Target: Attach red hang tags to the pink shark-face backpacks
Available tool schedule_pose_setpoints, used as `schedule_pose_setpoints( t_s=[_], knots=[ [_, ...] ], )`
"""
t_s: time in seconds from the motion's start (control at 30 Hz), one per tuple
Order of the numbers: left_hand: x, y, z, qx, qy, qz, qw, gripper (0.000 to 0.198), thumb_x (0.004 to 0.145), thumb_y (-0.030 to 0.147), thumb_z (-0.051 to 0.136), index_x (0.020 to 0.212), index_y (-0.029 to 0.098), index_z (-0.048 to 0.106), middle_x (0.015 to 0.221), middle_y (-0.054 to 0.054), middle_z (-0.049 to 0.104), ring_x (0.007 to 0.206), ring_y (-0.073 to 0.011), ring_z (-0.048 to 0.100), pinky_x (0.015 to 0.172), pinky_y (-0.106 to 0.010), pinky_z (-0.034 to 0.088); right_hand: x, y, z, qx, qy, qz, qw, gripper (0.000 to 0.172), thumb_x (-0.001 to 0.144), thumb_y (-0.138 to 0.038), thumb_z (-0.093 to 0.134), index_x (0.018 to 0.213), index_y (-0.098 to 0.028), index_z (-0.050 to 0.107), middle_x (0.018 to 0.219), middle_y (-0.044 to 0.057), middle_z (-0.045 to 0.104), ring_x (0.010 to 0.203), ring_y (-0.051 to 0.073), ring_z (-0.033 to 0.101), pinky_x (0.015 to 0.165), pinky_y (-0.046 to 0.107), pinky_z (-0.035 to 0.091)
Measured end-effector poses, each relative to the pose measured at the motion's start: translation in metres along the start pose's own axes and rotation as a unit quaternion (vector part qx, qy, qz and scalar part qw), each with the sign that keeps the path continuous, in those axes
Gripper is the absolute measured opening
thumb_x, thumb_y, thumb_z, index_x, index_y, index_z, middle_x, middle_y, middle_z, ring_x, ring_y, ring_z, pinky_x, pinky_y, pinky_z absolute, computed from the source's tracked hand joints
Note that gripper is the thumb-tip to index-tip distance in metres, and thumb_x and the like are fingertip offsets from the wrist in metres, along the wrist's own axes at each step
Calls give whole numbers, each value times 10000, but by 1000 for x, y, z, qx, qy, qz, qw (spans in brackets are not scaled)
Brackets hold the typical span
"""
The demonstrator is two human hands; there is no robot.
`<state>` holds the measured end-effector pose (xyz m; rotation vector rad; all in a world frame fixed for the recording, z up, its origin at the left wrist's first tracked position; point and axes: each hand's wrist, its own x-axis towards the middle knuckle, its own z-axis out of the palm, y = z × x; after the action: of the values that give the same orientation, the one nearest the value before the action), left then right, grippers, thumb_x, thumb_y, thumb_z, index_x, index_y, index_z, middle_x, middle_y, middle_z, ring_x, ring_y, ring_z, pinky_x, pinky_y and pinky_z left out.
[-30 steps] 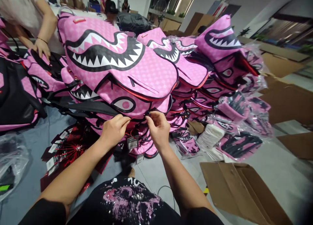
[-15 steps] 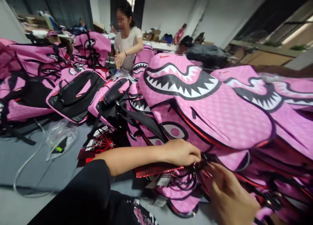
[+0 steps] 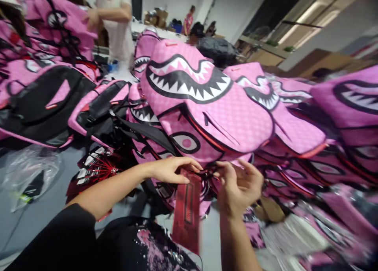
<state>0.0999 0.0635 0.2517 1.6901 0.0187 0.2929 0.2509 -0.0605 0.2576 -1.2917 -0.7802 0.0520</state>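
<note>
A pink backpack [image 3: 206,106] with a shark-mouth print lies on top of a stack of like backpacks. My left hand [image 3: 171,170] pinches the top of a red hang tag [image 3: 186,208] that dangles below the backpack's lower edge. My right hand [image 3: 239,186] is beside it, thumb and forefinger pinched at the tag's cord by the zipper area, other fingers spread. The cord itself is too small to make out clearly.
More pink and black backpacks [image 3: 44,102] pile up at the left and right [image 3: 339,137]. A heap of red tags [image 3: 94,168] and a plastic bag [image 3: 26,172] lie on the grey table. A person in a white top [image 3: 116,23] works at the far side.
The view has swung right and steadied. A red hang tag now hangs from my left hand's pinch, and my right hand has risen to the backpack's lower edge.
</note>
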Motion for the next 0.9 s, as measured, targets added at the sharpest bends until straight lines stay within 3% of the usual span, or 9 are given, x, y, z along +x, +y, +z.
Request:
schedule_pose_setpoints(
  t_s=[0.2,0.27,0.33,0.4,0.5,0.57,0.7,0.8,0.9],
  knots=[
    [-3,-4,-12,-52,-27,-28,998,347,956,195,430,1285,198,543,1166,-111,689,1068,-184,665,927,-361,530,-1,6,-11,-20,-28,21,999,186,835,-333,685,916,-180,616,855,43,719,543,120,640,433,201,418],
    [-6,-15,-5,37,28,-1,999,375,924,125,413,1265,190,555,1166,-104,691,1080,-182,660,952,-369,523,-2,7,-14,-13,-15,37,999,196,825,-330,694,908,-175,608,876,53,729,558,130,656,407,190,383],
    [-14,-32,11,210,175,52,961,360,864,76,434,1156,187,613,1136,-90,696,1077,-187,649,971,-389,511,-2,8,-16,-1,0,48,999,199,816,-327,701,897,-172,604,871,52,734,567,138,665,408,194,405],
    [-26,-52,37,327,298,137,886,295,832,73,451,1029,184,640,1041,-81,709,1004,-183,658,917,-370,533,-2,9,-18,7,15,54,998,200,806,-316,712,890,-169,606,842,44,735,567,139,668,412,195,426],
    [-41,-78,81,365,254,237,864,229,835,114,478,993,181,630,852,-44,707,771,-142,672,698,-260,557,0,9,-18,-1,30,60,998,209,796,-315,720,882,-163,605,814,37,735,554,126,660,424,190,439],
    [-43,-87,100,382,207,182,882,247,856,121,459,1033,171,624,801,-32,697,679,-133,660,618,-238,540,1,9,-17,-12,31,65,997,219,798,-326,716,888,-162,604,808,36,733,543,120,653,433,192,446],
    [-28,-82,90,350,308,-32,884,220,924,150,401,1010,153,604,880,-64,686,769,-174,665,702,-297,544,3,9,-19,-22,25,65,997,222,799,-329,715,893,-161,606,796,38,730,547,121,655,434,188,446],
    [-14,-70,72,271,350,-63,894,232,950,175,369,996,148,595,958,-86,654,909,-202,642,806,-323,529,3,8,-19,-24,21,69,997,228,797,-337,719,890,-159,611,795,41,728,553,123,656,433,186,451],
    [-1,-65,80,149,349,-54,924,209,904,144,435,1003,166,616,962,-51,666,894,-165,642,731,-253,534,-1,3,-19,-32,22,81,996,271,760,-371,754,885,-160,639,789,36,726,557,132,657,469,218,507]
  ],
)
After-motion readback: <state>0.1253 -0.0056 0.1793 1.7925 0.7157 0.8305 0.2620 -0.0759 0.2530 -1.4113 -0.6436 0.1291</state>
